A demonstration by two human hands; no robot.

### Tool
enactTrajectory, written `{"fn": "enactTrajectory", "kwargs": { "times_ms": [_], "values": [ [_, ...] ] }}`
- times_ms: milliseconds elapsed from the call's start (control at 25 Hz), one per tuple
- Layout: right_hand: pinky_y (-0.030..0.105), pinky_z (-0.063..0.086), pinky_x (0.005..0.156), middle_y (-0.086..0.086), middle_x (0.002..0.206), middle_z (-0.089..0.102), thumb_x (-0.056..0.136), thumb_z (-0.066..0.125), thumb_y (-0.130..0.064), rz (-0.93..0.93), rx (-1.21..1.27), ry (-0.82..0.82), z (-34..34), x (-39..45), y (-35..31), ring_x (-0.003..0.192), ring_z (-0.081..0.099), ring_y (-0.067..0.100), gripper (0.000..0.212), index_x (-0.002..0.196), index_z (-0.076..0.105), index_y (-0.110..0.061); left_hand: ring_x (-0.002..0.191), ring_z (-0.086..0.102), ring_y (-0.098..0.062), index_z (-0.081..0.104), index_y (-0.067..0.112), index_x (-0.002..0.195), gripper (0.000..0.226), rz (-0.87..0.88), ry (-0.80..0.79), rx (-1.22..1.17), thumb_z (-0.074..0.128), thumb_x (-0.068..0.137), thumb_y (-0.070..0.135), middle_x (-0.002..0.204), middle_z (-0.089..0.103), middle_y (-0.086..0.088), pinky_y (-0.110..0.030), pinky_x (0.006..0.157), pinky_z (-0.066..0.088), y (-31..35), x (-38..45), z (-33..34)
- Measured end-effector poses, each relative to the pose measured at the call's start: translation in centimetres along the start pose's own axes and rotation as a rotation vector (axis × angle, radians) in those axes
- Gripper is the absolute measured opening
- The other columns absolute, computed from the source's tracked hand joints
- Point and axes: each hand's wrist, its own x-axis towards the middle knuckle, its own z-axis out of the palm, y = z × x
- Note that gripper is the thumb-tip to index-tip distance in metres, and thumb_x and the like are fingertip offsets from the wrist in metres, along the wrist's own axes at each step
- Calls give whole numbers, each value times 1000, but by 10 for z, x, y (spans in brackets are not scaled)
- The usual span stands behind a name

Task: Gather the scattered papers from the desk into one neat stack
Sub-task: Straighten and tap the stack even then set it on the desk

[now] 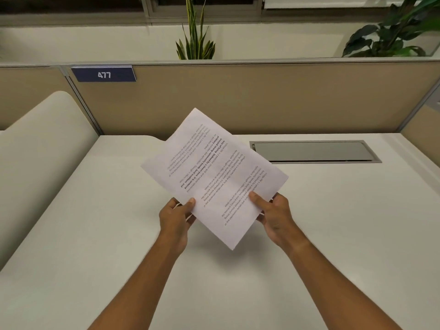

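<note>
A stack of white printed papers (214,172) is held up above the white desk (333,222), turned at an angle with its text upside down to me. My left hand (176,217) pinches its lower left edge, thumb on top. My right hand (273,215) grips its lower right edge, thumb on the printed face. Edges of further sheets peek out beneath near both hands. No loose paper lies on the visible desk.
A grey metal cable hatch (314,151) is set into the desk at the back right. Beige partition walls (262,98) enclose the desk, with a blue "477" sign (104,74) at the upper left. Plants (196,44) stand behind the partition.
</note>
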Motion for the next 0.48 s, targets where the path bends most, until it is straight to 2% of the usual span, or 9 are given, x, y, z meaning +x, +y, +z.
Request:
{"fn": "enactTrajectory", "kwargs": {
  "times_ms": [160, 240, 360, 480],
  "values": [
    [28, 59, 64, 4, 103, 78, 87, 68, -4, -31, -159, -36, -27, 3, -27, 91, 75, 22, 22, 107, 71, -13, 79, 68, -17, 67, 17, 90, 13, 72, 25, -6, 60, 90, 6, 80, 76, 6, -30, 71, 54, 31, 19, -36],
    [29, 59, 66, 5, 103, 78, 88, 69, -7, -42, -262, -75, -40, 5, -38, 91, 75, 25, 21, 108, 71, -13, 79, 67, -19, 70, 16, 90, 6, 121, -25, 140, 64, 89, 14, 80, 76, 6, -33, 70, 54, 51, 31, -55],
    [27, 59, 68, 5, 97, 78, 87, 71, -10, -112, -395, -60, -42, 5, -41, 88, 75, 24, 18, 105, 73, -11, 81, 74, -20, 72, 13, 93, 8, 191, -164, 440, 71, 85, 13, 85, 78, 2, -26, 64, 58, 52, 33, -60],
    [20, 57, 64, -5, 88, 78, 88, 71, -12, -194, -440, -17, -37, 6, -36, 82, 75, 14, 12, 96, 73, -21, 84, 74, -11, 73, 25, 94, 17, 339, -130, 525, 71, 86, 10, 90, 78, 10, -20, 66, 57, 42, 29, -57]
  ]
}}
